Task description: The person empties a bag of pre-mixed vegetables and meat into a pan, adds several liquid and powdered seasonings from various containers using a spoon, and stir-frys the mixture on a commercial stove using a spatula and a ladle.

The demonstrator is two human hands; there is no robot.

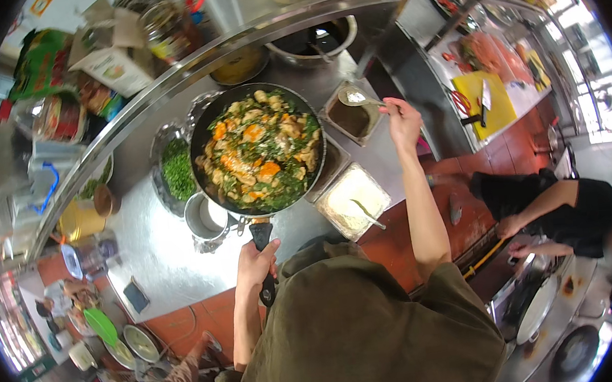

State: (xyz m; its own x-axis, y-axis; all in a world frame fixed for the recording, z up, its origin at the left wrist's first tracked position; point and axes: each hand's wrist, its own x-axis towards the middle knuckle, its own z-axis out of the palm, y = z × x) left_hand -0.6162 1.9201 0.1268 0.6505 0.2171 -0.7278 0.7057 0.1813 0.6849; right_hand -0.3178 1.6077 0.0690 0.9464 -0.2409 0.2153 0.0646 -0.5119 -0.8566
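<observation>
My left hand grips the black handle of a frying pan held above the steel counter. Meat pieces, green leaves and orange bits fill the pan, with pale grains scattered on top. Between the fingers of my right hand is a metal spoon carrying white granules. The spoon hangs over a square metal container of brown contents, right of the pan. Nearer me stands another square container of white powder with a spoon in it. The pan's edge partly covers a third container.
Chopped greens and a metal cup sit left of the pan. A large pot of dark liquid stands behind, under a shelf rail. At right lie a knife and yellow board; another person works at a stove.
</observation>
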